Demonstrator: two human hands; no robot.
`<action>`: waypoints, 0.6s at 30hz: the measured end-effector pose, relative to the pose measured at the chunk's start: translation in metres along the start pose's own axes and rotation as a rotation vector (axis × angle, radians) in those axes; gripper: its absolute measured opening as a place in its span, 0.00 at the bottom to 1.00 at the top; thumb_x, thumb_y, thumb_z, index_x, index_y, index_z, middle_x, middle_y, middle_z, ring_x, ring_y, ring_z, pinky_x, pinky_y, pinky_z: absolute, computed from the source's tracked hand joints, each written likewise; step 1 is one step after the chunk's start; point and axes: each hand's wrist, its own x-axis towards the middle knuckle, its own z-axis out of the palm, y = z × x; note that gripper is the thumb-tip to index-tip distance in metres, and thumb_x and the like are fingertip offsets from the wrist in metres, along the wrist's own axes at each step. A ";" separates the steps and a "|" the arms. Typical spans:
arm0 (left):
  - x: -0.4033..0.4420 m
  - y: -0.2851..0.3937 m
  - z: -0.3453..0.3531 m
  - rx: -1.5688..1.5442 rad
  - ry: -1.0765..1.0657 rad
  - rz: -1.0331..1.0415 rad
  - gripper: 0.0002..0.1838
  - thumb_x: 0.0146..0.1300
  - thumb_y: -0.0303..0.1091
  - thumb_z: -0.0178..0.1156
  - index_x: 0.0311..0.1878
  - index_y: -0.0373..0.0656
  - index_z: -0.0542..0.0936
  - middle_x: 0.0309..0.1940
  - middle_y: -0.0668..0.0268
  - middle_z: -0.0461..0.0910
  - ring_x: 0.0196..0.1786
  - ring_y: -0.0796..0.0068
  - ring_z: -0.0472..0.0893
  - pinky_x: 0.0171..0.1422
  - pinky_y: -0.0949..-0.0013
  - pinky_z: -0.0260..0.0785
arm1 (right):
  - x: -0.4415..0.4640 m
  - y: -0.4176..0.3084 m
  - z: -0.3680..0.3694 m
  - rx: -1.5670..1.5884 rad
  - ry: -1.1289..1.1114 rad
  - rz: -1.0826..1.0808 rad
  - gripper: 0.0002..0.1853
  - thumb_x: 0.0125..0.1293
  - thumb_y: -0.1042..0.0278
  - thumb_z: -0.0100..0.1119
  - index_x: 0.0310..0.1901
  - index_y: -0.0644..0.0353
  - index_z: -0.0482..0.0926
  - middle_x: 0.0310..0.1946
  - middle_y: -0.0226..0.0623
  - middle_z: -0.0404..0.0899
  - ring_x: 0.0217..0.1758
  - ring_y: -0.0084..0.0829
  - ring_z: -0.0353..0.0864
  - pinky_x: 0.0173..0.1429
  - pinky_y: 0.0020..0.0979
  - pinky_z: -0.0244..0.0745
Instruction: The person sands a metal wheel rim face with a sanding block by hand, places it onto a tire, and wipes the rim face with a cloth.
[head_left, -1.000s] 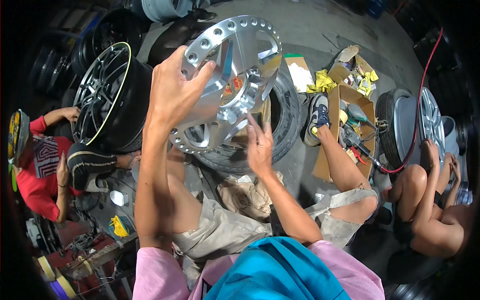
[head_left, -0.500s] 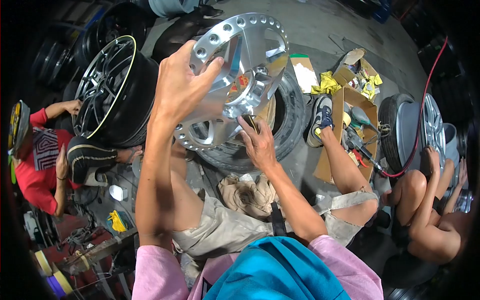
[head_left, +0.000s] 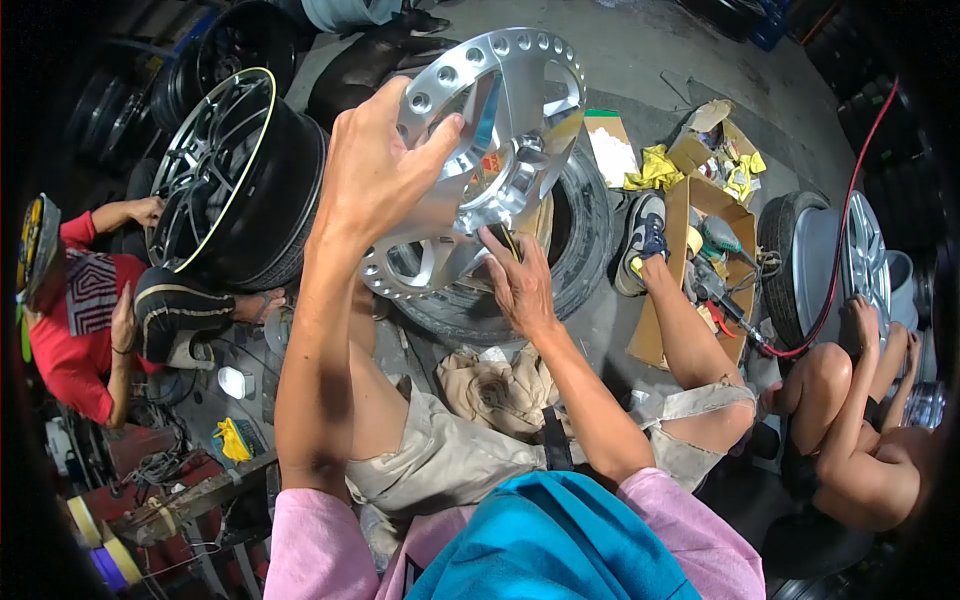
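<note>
My left hand (head_left: 388, 165) grips the outer rim of a shiny machined wheel centre (head_left: 488, 212), fingers behind it and thumb over its face. The wheel centre is held up and tilted, with bolt holes around its rim and spokes between openings. Just below the hub, my right hand (head_left: 522, 290) pinches a small dark folded piece (head_left: 512, 243) with a tan edge, which looks like sandpaper. Its fingertips are at the metal of a lower spoke; whether the piece touches is partly hidden. Beneath the wheel centre lies a black tyre (head_left: 592, 235) on the floor.
A cardboard box (head_left: 655, 335) of tools stands right of my shoe (head_left: 645, 240). A red hose (head_left: 845, 260) crosses there. People sit on both sides, each by a wheel (head_left: 215, 170). A black dog (head_left: 370, 65) lies ahead. A beige cloth (head_left: 500, 395) lies between my legs.
The wheel centre and my left hand have shifted slightly right, and its face has turned a little. My right hand has moved slightly, still pinching the dark piece.
</note>
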 end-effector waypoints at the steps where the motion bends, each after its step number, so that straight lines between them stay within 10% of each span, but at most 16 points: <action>1: -0.001 0.000 0.001 -0.013 0.011 0.025 0.16 0.67 0.36 0.73 0.50 0.33 0.85 0.31 0.61 0.87 0.33 0.81 0.79 0.38 0.69 0.74 | -0.002 -0.001 0.000 -0.001 0.002 -0.005 0.24 0.74 0.68 0.64 0.70 0.51 0.82 0.46 0.47 0.75 0.51 0.49 0.76 0.57 0.45 0.72; 3: 0.001 -0.001 0.001 -0.023 0.032 0.053 0.16 0.67 0.36 0.73 0.50 0.33 0.85 0.31 0.61 0.87 0.32 0.81 0.78 0.38 0.69 0.73 | -0.009 -0.004 0.000 0.013 -0.015 0.058 0.23 0.76 0.67 0.63 0.70 0.51 0.82 0.45 0.47 0.75 0.50 0.49 0.76 0.57 0.46 0.72; 5: 0.002 -0.003 0.003 -0.043 0.056 0.055 0.18 0.64 0.40 0.71 0.44 0.32 0.84 0.24 0.49 0.84 0.24 0.58 0.84 0.34 0.59 0.75 | -0.014 -0.006 0.000 0.035 -0.022 0.082 0.22 0.76 0.67 0.62 0.70 0.51 0.82 0.45 0.47 0.75 0.49 0.49 0.75 0.57 0.46 0.72; 16: 0.001 -0.001 0.003 -0.033 0.057 0.049 0.19 0.62 0.42 0.72 0.42 0.32 0.84 0.23 0.47 0.82 0.24 0.53 0.84 0.35 0.57 0.75 | -0.013 -0.006 0.001 0.152 -0.016 0.140 0.21 0.77 0.68 0.61 0.70 0.52 0.82 0.43 0.47 0.72 0.48 0.49 0.74 0.57 0.44 0.72; 18: 0.001 0.004 0.000 0.047 -0.001 0.014 0.15 0.66 0.35 0.73 0.46 0.33 0.84 0.27 0.60 0.85 0.30 0.82 0.78 0.35 0.68 0.73 | -0.005 -0.001 -0.001 0.112 -0.061 0.150 0.21 0.77 0.69 0.60 0.70 0.51 0.82 0.44 0.47 0.73 0.48 0.49 0.74 0.57 0.43 0.72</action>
